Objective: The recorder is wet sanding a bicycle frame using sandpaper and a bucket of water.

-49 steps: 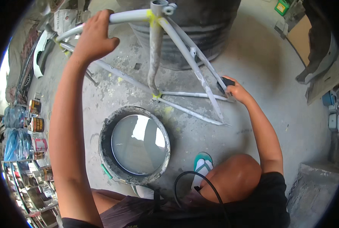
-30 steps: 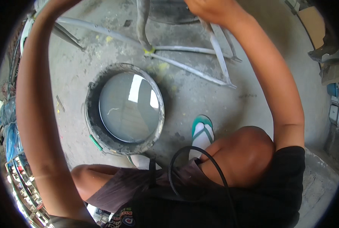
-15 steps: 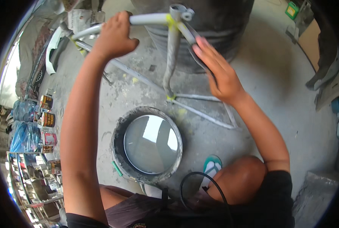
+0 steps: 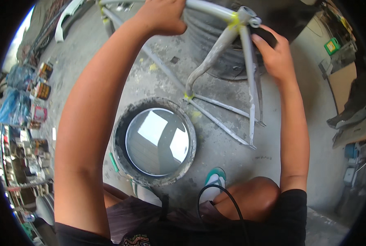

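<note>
A grey bicycle frame (image 4: 213,51) with yellow patches at its joints stands tilted in front of me, propped by a black drum. Wrapped over its top tube is my left hand (image 4: 164,16), closed on the tube. My right hand (image 4: 279,57) is at the upper seat stays, just below the seat clamp. Between its thumb and fingers is a black sheet (image 4: 268,37) that looks like sandpaper; part of it is hidden behind the hand and tubes. Nearer to me, a dark, crusted bucket (image 4: 119,151) holds water that reflects bright light.
The black ribbed drum (image 4: 207,41) rises behind the frame. Paint cans (image 4: 42,91) and blue plastic bags (image 4: 13,108) line the left side. A green jug (image 4: 331,46) and boards (image 4: 342,86) stand at the right. My sandalled foot (image 4: 215,177) is beside the bucket.
The bicycle frame appears farther right and more tilted in view. My right hand has gone from lying flat along the stay to gripping near its top with the black sheet. The left hand still holds the tube.
</note>
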Tool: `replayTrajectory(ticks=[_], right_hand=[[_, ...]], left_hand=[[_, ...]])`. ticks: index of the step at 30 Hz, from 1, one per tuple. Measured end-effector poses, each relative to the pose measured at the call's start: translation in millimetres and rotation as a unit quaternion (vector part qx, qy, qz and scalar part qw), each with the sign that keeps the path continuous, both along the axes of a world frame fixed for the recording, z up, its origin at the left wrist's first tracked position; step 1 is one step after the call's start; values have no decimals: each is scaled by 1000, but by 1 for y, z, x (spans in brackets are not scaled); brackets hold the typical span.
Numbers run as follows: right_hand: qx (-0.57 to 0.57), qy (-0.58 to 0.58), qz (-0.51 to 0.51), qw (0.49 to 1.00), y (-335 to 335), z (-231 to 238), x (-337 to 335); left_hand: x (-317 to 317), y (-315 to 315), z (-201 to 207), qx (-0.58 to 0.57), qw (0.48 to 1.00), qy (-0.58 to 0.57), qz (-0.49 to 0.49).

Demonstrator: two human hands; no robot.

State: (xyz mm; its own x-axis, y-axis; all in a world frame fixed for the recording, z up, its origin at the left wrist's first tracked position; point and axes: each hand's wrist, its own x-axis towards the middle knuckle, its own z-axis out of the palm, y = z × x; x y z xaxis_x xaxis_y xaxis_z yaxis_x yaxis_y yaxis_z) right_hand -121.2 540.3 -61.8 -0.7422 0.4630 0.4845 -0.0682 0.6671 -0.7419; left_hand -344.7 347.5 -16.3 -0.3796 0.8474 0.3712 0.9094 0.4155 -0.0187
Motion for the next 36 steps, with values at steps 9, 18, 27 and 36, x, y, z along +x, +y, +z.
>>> replayTrajectory(ticks=[9, 18, 27, 36], right_hand=[[-215, 49, 44, 974, 25, -9, 50], [-199, 36, -45, 978, 22, -24, -2], [-85, -12, -70, 994, -15, 19, 73], [294, -29, -244, 924, -65, 8, 5]], left_hand=[[9, 1, 0, 14, 1000, -10, -9], [14, 0, -1, 21, 1000, -6, -3], [12, 10, -9, 39, 999, -19, 4], [8, -3, -16, 110, 992, -51, -11]])
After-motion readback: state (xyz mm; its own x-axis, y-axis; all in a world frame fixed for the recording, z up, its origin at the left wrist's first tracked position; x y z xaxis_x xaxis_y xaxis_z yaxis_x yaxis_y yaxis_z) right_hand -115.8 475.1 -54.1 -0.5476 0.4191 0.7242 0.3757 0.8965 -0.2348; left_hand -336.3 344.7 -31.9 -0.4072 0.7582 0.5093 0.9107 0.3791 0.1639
